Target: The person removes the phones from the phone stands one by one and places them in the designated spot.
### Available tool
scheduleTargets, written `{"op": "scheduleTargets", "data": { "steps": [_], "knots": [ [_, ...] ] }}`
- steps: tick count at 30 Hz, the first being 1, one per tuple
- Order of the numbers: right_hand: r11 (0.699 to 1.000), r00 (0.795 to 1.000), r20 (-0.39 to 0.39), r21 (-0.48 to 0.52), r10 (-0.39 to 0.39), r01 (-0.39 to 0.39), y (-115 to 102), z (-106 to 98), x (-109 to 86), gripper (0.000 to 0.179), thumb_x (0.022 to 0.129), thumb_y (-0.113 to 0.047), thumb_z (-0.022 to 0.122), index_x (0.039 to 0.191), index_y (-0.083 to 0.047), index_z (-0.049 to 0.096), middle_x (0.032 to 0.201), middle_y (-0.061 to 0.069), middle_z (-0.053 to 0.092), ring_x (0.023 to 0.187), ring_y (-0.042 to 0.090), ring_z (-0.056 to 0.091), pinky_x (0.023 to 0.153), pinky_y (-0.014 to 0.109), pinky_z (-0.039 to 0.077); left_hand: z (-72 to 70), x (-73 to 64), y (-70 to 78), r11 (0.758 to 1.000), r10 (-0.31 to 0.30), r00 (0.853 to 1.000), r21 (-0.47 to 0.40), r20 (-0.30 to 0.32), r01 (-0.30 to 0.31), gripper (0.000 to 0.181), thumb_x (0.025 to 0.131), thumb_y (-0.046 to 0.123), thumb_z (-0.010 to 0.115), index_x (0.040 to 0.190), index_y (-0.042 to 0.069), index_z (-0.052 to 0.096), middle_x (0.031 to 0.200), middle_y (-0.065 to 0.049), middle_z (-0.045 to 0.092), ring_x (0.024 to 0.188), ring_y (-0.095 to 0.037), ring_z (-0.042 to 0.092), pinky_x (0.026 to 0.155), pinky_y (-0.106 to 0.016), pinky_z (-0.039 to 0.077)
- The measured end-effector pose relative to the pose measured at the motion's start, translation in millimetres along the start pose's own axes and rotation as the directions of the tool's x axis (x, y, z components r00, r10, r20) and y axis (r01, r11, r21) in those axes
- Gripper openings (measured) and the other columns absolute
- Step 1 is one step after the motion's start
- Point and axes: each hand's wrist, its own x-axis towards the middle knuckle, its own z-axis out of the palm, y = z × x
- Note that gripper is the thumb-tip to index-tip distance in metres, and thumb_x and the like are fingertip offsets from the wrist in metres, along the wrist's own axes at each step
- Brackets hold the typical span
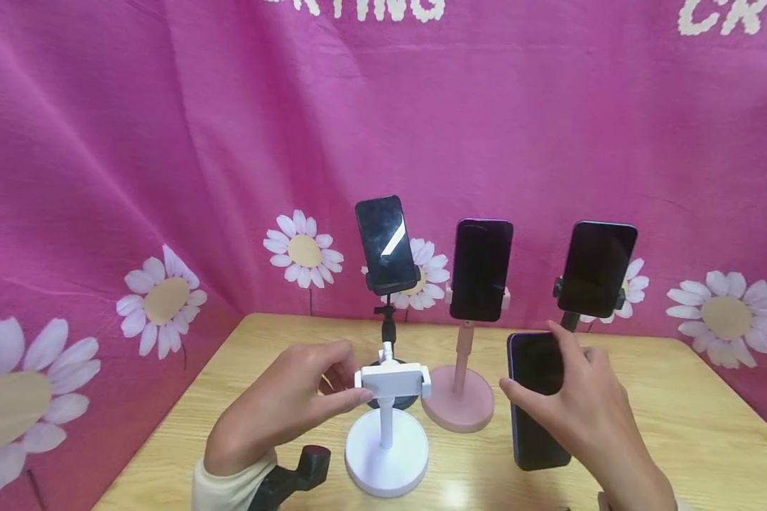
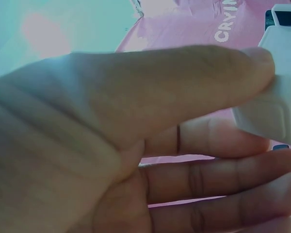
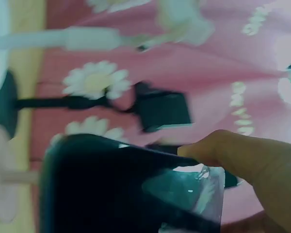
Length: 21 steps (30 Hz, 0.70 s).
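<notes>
A white phone stand [image 1: 386,454] with a round base stands on the table, its phone holder [image 1: 396,382] without a phone. My left hand [image 1: 287,397] pinches the left end of that holder, thumb in front and fingers behind. In the left wrist view the thumb lies across the white holder's corner [image 2: 264,116]. My right hand [image 1: 591,404] grips a dark phone [image 1: 537,365] to the right of the stand, screen facing me, with the thumb across to its left edge. The right wrist view shows the phone [image 3: 102,189] close up, in what looks like a clear case.
Behind are three stands with phones mounted: a black one [image 1: 388,330] at the left, a pink one [image 1: 460,397] in the middle, a dark one [image 1: 571,321] at the right. The wooden table [image 1: 665,426] ends at a pink cloth [image 1: 518,128] with daisies.
</notes>
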Motion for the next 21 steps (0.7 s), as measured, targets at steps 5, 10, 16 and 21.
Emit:
{"op": "scheduleTargets", "data": {
  "steps": [5, 10, 16, 21],
  "knots": [
    [0.995, 0.990, 0.133, -0.088, 0.049, -0.037, 28.5, 24.2, 8.2, 0.095, 0.069, -0.058, 0.077, 0.141, -0.007, 0.040, 0.106, 0.033, 0.047, 0.078, 0.038, 0.055, 0.056, 0.047, 0.052, -0.1, 0.9, 1.3, 1.000, -0.014, 1.000, 0.006, 0.002, 0.014, 0.018, 0.084, 0.025, 0.076, 0.085, 0.019, 0.059, 0.077, 0.013, 0.062, 0.071, -0.003, 0.060, 0.069, -0.027, 0.054],
    [0.979, 0.957, 0.264, -0.188, 0.122, -0.073, 57.3, 52.9, 10.5, 0.098, 0.065, -0.061, 0.077, 0.132, 0.003, 0.046, 0.104, 0.037, 0.049, 0.072, 0.035, 0.056, 0.060, 0.053, 0.054, 1.3, 0.7, 1.6, 0.999, -0.032, 0.999, 0.009, 0.011, 0.031, 0.018, 0.084, 0.024, 0.076, 0.086, 0.020, 0.059, 0.077, 0.014, 0.063, 0.072, -0.003, 0.060, 0.070, -0.026, 0.054],
    [0.965, 0.946, 0.309, -0.262, 0.098, -0.014, 80.9, 74.8, 7.8, 0.086, 0.067, -0.058, 0.077, 0.119, 0.007, 0.053, 0.094, 0.032, 0.054, 0.068, 0.033, 0.055, 0.056, 0.045, 0.051, 1.1, 1.0, 2.1, 1.000, -0.015, 1.000, 0.003, 0.004, 0.015, 0.020, 0.084, 0.027, 0.076, 0.084, 0.018, 0.058, 0.076, 0.013, 0.063, 0.072, -0.003, 0.060, 0.069, -0.026, 0.054],
    [0.961, 0.943, 0.317, -0.275, 0.104, -0.014, 88.4, 82.5, 6.6, 0.075, 0.069, -0.052, 0.077, 0.111, 0.006, 0.056, 0.084, 0.023, 0.052, 0.065, 0.029, 0.052, 0.052, 0.039, 0.047, 1.4, 0.7, 2.1, 0.999, -0.043, 0.999, 0.008, 0.010, 0.043, 0.019, 0.083, 0.026, 0.076, 0.084, 0.021, 0.058, 0.077, 0.015, 0.063, 0.072, -0.002, 0.060, 0.070, -0.025, 0.053]
  ]
}}
